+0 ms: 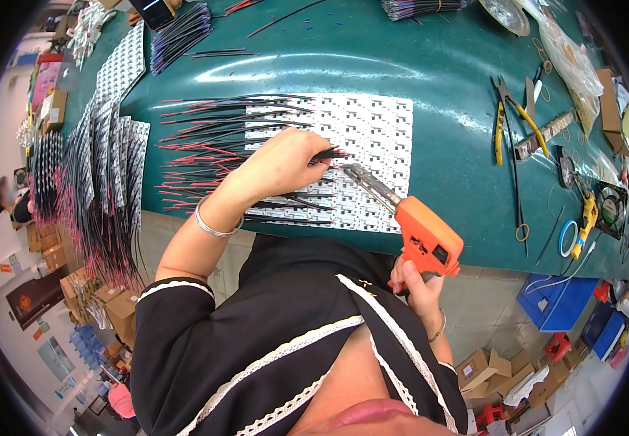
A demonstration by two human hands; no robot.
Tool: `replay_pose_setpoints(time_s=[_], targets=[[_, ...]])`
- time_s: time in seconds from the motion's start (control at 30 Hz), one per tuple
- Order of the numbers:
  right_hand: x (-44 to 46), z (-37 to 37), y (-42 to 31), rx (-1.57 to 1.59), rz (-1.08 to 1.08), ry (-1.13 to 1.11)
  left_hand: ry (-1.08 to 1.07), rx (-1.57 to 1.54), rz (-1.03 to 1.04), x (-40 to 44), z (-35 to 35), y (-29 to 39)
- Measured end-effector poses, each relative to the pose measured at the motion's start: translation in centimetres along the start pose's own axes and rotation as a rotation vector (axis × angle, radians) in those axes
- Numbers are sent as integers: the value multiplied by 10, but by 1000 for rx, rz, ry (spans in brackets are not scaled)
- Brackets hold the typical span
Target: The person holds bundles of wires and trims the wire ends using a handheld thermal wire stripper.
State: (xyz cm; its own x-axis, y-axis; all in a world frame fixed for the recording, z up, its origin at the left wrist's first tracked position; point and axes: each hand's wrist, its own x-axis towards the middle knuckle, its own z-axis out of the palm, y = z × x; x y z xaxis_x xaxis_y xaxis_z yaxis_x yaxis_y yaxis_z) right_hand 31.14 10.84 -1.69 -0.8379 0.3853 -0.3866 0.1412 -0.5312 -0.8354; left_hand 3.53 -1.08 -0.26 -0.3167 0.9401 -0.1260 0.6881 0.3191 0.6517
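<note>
My left hand (285, 161) is closed around a small bunch of black wires (332, 153), whose ends stick out past the fingertips. It is held over a white circuit-board panel (390, 127) with rows of small pads. Many black wires with red ends (191, 156) run across the panel's left part and out over its left edge. My right hand (420, 287) grips the handle of an orange soldering gun (430, 232). The gun's metal tip points up and left, close to the wire ends in my left hand; whether they touch I cannot tell.
Wired panels (122, 160) are stacked at the table's left edge, their wires hanging over. Bundles of wire (181, 36) lie at the back. Yellow-handled pliers (521, 112), a small fan (610, 209) and a blue tape ring (568, 237) are on the right. A blue bin (558, 301) stands below.
</note>
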Motion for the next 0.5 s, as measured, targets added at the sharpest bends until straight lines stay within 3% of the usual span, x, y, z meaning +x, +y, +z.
replay_pose_setpoints(time_s=[0.23, 0.33, 0.5], targets=[[5, 0, -9, 13, -27, 54, -7, 6, -18, -2, 0, -2], [8, 0, -10, 6, -50, 39, 53, -259, -155, -8, 0, -1], [11, 1, -11, 12, -29, 42, 186, -92, -170, -15, -2, 1]])
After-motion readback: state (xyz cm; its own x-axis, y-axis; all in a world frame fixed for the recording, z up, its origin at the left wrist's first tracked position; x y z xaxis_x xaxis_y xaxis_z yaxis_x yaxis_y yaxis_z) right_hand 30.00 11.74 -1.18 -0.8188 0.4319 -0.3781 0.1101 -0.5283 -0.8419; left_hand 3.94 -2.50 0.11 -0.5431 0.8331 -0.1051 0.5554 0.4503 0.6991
